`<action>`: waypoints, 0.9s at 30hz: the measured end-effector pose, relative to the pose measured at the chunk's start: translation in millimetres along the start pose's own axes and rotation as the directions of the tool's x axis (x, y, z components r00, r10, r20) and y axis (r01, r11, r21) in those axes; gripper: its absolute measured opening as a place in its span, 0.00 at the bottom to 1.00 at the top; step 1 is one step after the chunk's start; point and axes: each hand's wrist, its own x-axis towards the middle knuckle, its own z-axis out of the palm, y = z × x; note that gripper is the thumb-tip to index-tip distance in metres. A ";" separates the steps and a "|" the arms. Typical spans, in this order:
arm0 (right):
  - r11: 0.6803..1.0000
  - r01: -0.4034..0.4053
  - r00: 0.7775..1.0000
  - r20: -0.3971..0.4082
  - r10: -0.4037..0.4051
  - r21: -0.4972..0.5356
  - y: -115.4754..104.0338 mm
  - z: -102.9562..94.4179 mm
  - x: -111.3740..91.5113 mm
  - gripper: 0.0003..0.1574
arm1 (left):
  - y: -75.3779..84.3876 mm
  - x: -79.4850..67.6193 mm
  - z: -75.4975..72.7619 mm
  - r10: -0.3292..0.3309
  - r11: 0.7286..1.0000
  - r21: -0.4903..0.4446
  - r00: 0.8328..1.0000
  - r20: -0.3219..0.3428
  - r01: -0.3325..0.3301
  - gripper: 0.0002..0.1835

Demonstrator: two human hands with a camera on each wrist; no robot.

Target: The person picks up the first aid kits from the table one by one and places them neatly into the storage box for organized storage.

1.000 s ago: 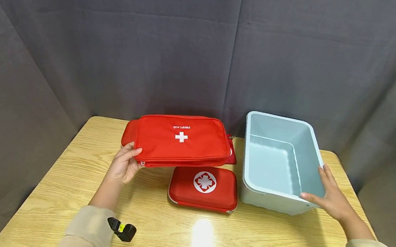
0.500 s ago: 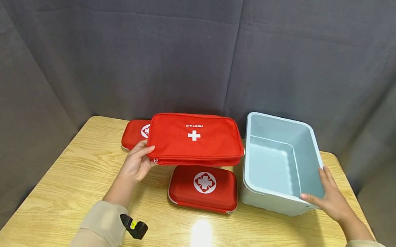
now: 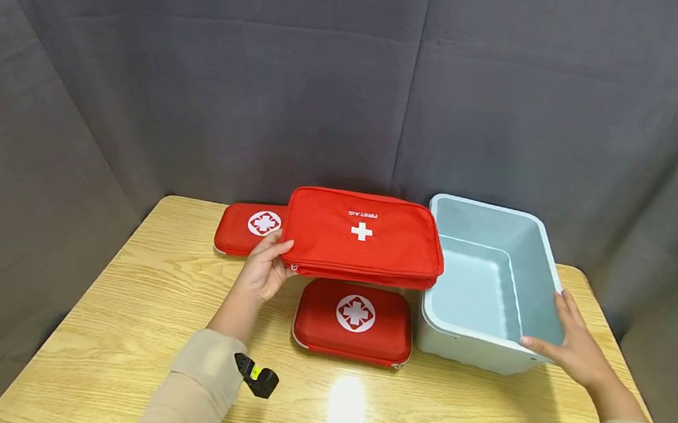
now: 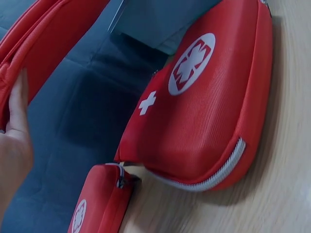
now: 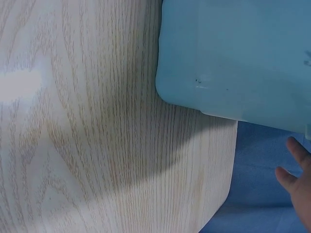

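Note:
In the head view my left hand (image 3: 267, 267) pinches the lower left corner of a red first aid bag (image 3: 336, 239), thumb on top and fingers beneath. The bag is raised, its right end overlapping the bin's left rim in this view. My right hand (image 3: 579, 350) rests at the near right corner of a pale blue-grey plastic bin (image 3: 489, 339), thumb at the front rim and fingers spread along the right side. Below the bag lies a red hard-shell first aid case (image 3: 327, 320). Another red case (image 3: 234, 228) lies behind my left hand, partly covered by the bag.
A flat red pouch (image 4: 133, 138) with a white cross shows behind the near case in the left wrist view; the raised bag hides it in the head view. The wooden table (image 3: 134, 328) ends at a grey curtain (image 3: 264, 93). The bin's inside shows bare.
My left hand has carried the first aid bag to the right, toward the bin, uncovering more of the back left case. My right hand has stayed at the bin's corner.

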 end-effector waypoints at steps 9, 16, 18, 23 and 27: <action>1.000 -0.009 1.000 -0.006 0.009 0.007 0.7 1.1 -0.1 0.63 | -7.7 14.7 13.6 -0.029 0.999 0.029 1.000 -0.002 0.029 0.11; 1.000 -0.002 1.000 -0.010 0.002 0.010 -2.3 3.3 -1.2 0.63 | -9.0 31.8 28.1 -0.051 0.995 0.091 0.998 0.045 0.047 0.11; 1.000 0.007 1.000 -0.010 -0.007 0.012 -2.9 4.1 -1.0 0.63 | -9.7 35.2 31.5 -0.056 0.993 0.109 0.997 0.051 0.050 0.11; 1.000 0.014 1.000 -0.014 -0.014 0.016 -5.0 3.2 0.0 0.63 | -11.3 42.9 40.0 -0.077 0.986 0.154 0.996 0.050 0.069 0.10; 1.000 0.005 1.000 -0.015 -0.005 0.025 -5.9 1.7 0.0 0.63 | -10.7 51.2 47.7 -0.097 0.977 0.195 0.994 0.041 0.087 0.09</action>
